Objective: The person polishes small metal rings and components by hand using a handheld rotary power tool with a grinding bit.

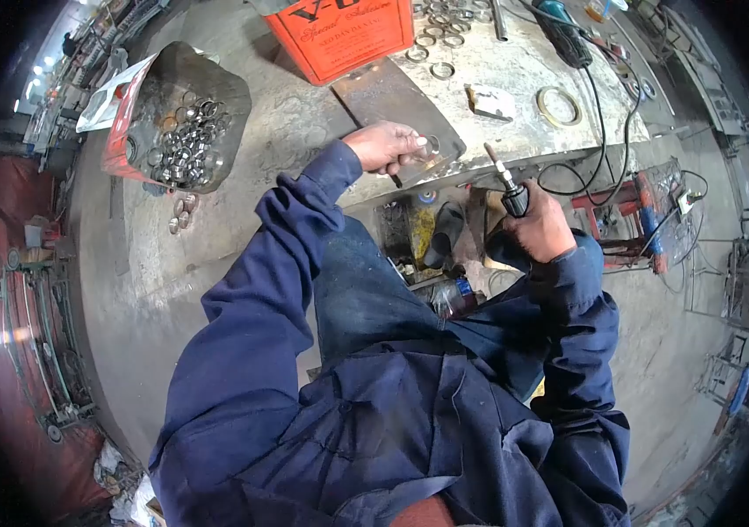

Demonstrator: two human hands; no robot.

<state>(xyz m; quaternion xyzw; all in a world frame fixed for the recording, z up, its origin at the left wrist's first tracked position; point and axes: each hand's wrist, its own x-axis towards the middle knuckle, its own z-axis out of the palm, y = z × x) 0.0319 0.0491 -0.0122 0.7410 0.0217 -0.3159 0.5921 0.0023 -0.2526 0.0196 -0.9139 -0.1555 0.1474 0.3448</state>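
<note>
Over a dark metal plate (392,101), my left hand (383,147) pinches a small metal ring (430,147) near the plate's right edge. My right hand (543,227) is wrapped round a black rotary tool (515,202), whose pointed tip (492,155) points up and away, to the right of the ring and apart from it. A cut-open can (236,114) at the left holds many metal rings (188,154). More rings (443,70) lie behind the plate.
An orange-red tin (339,39) stands behind the plate. A larger brass-coloured ring (559,106), a white block (490,103) and a green power tool (562,33) with a looping black cable (601,132) are at the right. Several rings (181,213) lie below the can.
</note>
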